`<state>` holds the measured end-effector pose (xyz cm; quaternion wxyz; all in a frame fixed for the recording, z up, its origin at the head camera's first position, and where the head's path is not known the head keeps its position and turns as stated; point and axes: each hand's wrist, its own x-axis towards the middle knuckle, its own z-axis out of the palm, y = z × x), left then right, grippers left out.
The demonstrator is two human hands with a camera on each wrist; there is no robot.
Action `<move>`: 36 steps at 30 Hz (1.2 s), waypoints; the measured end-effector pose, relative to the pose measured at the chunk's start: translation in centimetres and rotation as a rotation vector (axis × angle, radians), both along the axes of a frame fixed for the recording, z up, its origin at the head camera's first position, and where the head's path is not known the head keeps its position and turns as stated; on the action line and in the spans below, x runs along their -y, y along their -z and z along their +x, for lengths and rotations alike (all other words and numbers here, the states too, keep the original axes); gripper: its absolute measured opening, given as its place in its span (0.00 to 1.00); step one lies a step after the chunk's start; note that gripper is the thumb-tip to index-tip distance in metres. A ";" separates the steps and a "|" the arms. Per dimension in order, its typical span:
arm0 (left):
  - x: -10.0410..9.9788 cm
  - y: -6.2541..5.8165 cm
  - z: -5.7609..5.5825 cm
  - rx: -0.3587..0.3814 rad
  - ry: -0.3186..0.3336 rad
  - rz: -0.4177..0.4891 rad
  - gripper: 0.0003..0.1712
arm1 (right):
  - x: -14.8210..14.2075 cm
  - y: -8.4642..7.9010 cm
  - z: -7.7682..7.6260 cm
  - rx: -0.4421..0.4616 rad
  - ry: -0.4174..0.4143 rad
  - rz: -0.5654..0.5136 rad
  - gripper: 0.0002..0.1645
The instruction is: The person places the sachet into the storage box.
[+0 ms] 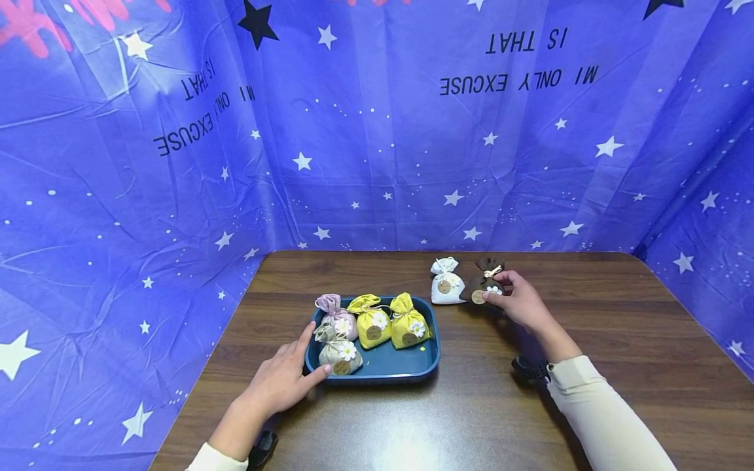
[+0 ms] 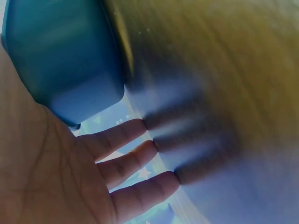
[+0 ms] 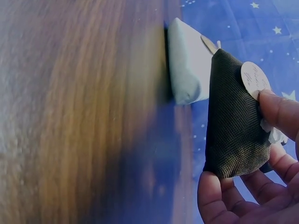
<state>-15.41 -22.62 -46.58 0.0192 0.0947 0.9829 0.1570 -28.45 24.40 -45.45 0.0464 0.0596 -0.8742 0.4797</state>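
My right hand [image 1: 523,303] grips a dark brown drawstring sachet [image 1: 482,282], thumb at its round tag and white flower. In the right wrist view the brown sachet [image 3: 236,119] is tilted, with fingers curled under its lower end. A white sachet [image 1: 446,288] stands just left of it. At the left end of a blue tray [image 1: 389,378], my left hand [image 1: 284,375] rests with fingers extended along its side and thumb at the front rim. Inside the tray sit a lilac sachet [image 1: 331,306], a grey-green sachet [image 1: 336,356] and two yellow sachets [image 1: 372,317] [image 1: 406,317].
The brown wooden table [image 1: 618,314] reaches back to a blue star-printed curtain [image 1: 377,163], which also hangs along both sides. Small yellow specks lie on the tray floor. Black straps with devices [image 1: 530,367] are on both wrists.
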 end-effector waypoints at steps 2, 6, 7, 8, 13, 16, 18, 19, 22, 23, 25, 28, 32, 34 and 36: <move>0.0 0.0 0.0 0.000 0.000 -0.001 0.55 | 0.2 -0.2 0.2 -0.007 -0.004 -0.002 0.26; 0.0 -0.1 0.1 -0.003 0.000 -0.002 0.55 | 0.5 -0.6 0.5 -0.023 -0.017 0.002 0.26; 0.0 -0.1 0.1 -0.004 0.000 -0.001 0.55 | 0.6 -0.7 0.6 -0.025 -0.020 0.006 0.26; 0.0 -0.1 0.1 -0.003 -0.001 0.001 0.55 | 0.6 -0.8 0.6 -0.028 -0.021 0.012 0.27; -0.1 -0.1 0.0 0.005 -0.002 0.005 0.56 | 0.9 -1.0 0.9 -0.031 -0.022 0.024 0.27; -0.1 -0.1 0.0 0.005 -0.001 0.004 0.56 | 1.2 -1.0 1.1 -0.031 -0.031 0.014 0.26; -0.1 -0.1 0.0 0.005 0.000 0.005 0.56 | 1.4 -0.9 1.1 -0.031 -0.036 0.010 0.26; -0.1 -0.1 0.0 0.005 -0.001 0.005 0.56 | 1.5 -0.9 1.2 -0.030 -0.037 0.009 0.26; 0.0 -0.1 0.0 0.007 -0.002 0.005 0.56 | 1.7 -1.0 1.4 -0.025 -0.040 0.006 0.26; 0.0 -0.1 0.0 0.009 -0.002 0.005 0.56 | 1.8 -1.0 1.5 -0.020 -0.042 0.001 0.26; 0.0 -0.1 0.0 0.012 -0.003 0.005 0.56 | 2.1 -1.2 1.7 -0.016 -0.049 -0.010 0.26; 0.0 0.0 0.1 0.016 -0.003 0.005 0.56 | 2.5 -1.4 1.8 -0.016 -0.063 -0.018 0.27; 0.0 0.0 0.0 0.011 -0.005 0.002 0.56 | 2.9 -1.7 2.1 -0.026 -0.077 -0.020 0.26; 0.0 0.0 0.0 0.007 -0.005 0.001 0.56 | 3.1 -1.8 2.2 -0.029 -0.083 -0.030 0.26; 0.0 0.0 0.0 0.007 -0.005 -0.001 0.56 | 3.3 -1.9 2.3 -0.036 -0.092 -0.043 0.26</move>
